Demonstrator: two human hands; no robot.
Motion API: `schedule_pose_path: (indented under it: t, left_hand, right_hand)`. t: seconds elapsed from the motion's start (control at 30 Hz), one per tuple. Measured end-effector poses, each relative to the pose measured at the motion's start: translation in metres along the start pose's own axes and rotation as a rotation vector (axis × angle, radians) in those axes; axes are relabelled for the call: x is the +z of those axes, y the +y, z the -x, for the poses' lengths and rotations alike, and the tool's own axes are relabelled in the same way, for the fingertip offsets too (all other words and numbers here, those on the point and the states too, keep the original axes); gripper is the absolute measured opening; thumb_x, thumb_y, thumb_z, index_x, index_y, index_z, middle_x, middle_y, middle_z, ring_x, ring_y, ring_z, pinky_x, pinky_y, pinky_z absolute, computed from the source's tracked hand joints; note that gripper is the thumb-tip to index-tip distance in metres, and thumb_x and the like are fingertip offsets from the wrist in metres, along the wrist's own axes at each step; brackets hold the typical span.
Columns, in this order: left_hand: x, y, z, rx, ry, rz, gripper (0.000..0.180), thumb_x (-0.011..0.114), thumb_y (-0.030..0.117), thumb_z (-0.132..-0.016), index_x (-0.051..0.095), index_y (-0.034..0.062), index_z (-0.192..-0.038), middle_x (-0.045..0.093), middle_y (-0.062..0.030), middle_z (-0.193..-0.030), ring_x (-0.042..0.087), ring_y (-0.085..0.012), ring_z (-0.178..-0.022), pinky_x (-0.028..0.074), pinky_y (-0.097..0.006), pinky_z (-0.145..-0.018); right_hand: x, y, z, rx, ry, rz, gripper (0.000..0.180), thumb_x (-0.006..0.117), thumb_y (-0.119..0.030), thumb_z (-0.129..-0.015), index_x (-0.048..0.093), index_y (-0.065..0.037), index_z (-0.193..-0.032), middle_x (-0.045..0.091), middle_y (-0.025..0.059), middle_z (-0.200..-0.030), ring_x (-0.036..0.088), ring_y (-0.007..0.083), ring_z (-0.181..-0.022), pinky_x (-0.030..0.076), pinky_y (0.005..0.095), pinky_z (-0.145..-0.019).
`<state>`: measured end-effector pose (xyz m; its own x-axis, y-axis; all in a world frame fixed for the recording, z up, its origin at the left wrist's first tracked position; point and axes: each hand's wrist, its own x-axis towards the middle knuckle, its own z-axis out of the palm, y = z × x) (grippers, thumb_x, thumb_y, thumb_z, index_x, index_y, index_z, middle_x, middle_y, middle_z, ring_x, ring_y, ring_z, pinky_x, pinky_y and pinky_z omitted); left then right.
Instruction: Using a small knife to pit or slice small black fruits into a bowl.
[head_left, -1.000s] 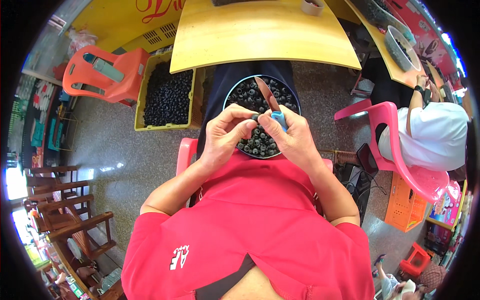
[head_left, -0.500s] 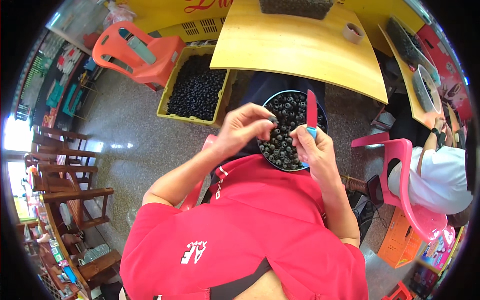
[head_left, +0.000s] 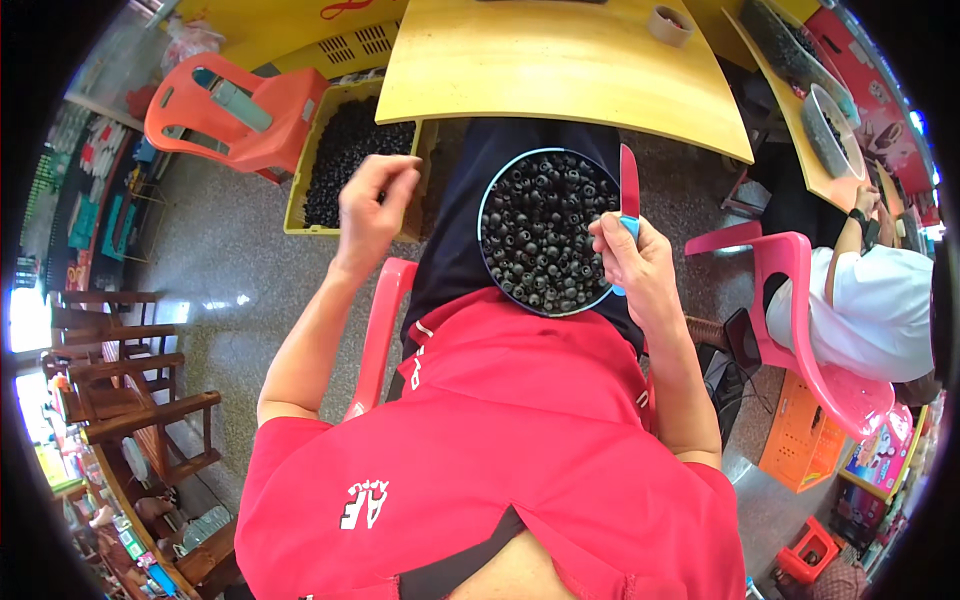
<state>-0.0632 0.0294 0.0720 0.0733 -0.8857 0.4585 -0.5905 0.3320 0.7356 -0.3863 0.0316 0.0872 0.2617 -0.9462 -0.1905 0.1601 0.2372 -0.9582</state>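
Your right hand (head_left: 640,262) grips the knife (head_left: 629,183) beside the bowl (head_left: 545,230); left hand (head_left: 372,208) fingers loosely curled, empty, over the crate (head_left: 345,160) at upper left.

A red-bladed, blue-handled knife (head_left: 628,190), a blue-rimmed bowl (head_left: 500,180) of black fruit, a yellow crate (head_left: 298,190), an orange chair (head_left: 250,105).

Right hand (head_left: 640,265) grips red-bladed knife (head_left: 628,185) beside bowl of dark fruits (head_left: 545,230); left hand (head_left: 375,200) raised, fingers pinched, over yellow crate (head_left: 350,160).
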Motion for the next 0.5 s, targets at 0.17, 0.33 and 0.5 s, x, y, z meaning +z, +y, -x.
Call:
schedule_pose_path:
  t: [0.17, 0.33, 0.5]
  left_hand:
    - [0.049, 0.062, -0.001, 0.368, -0.466, 0.053, 0.013, 0.069, 0.007, -0.080, 0.064, 0.0014, -0.091, 0.062, -0.0114, -0.085, 0.063, -0.0278, -0.078, 0.052, -0.035, -0.070]
    - [0.093, 0.066, 0.004, 0.561, -0.587, -0.282, 0.017, 0.070, 0.010, -0.076, 0.062, 0.0040, -0.090, 0.057, -0.0089, -0.089, 0.057, -0.0273, -0.082, 0.049, -0.037, -0.070]
    - [0.096, 0.066, -0.001, 0.541, -0.581, -0.182, 0.013, 0.068, 0.008, -0.077, 0.060, 0.0043, -0.087, 0.056, -0.0087, -0.091, 0.056, -0.0273, -0.084, 0.049, -0.037, -0.070]
  right_hand:
    - [0.003, 0.000, 0.001, 0.003, 0.006, 0.006, 0.022, 0.058, -0.023, -0.096, 0.062, -0.001, -0.097, 0.057, -0.0001, -0.076, 0.038, -0.0005, -0.050, 0.028, 0.0171, -0.044]
    - [-0.001, 0.002, 0.005, -0.021, 0.022, 0.020, 0.021, 0.058, -0.022, -0.096, 0.062, -0.001, -0.097, 0.058, -0.0001, -0.076, 0.038, -0.0004, -0.050, 0.028, 0.0174, -0.044]
    - [-0.006, 0.002, 0.008, -0.019, 0.035, 0.001, 0.022, 0.058, -0.022, -0.096, 0.062, -0.001, -0.098, 0.057, -0.0002, -0.075, 0.039, -0.0003, -0.050, 0.029, 0.0171, -0.044]
